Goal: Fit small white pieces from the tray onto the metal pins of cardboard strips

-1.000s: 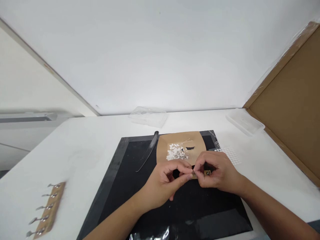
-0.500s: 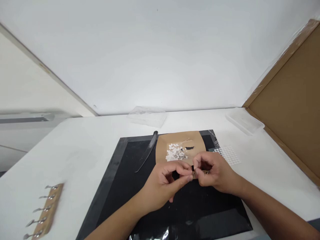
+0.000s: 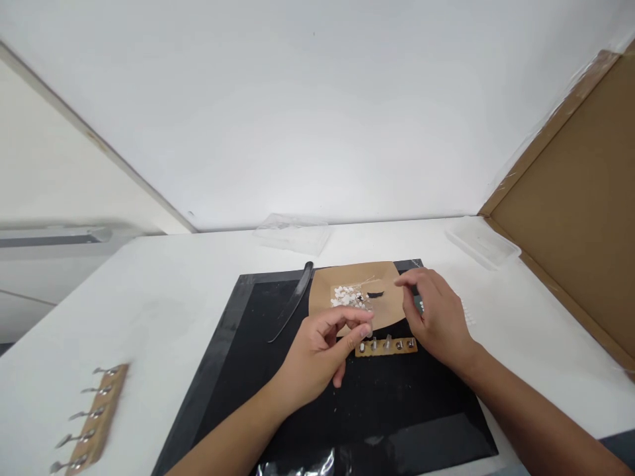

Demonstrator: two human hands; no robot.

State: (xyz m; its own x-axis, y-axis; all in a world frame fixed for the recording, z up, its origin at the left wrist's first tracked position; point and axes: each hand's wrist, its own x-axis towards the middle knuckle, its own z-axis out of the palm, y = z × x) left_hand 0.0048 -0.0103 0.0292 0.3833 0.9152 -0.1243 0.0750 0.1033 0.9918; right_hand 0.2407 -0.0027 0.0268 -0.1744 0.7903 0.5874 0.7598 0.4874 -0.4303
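From where I stand, the left hand has thumb and forefinger pinched narrow on what looks like a small clear piece, though it is too tiny to make out well. The pinch hangs over the left end of a tan strip bearing a row of little fittings; whether it touches, I can't tell. The strip lies toward the right edge of the black mat, just nearer than a sheet of brown paper at the mat's far edge, where white bits sit heaped beside a black scrap.

The right hand is spread wide, thumb and forefinger well apart over the paper's right edge, with nothing I can see between them.

For work this fine, I'd judge a light pinch best, fingertips only, so the piece doesn't spring loose. No right finger steadies the strip, so it could slide on the mat; a fingertip on its right end would help. Keeping the knuckles off the heap would save scattering the white bits.
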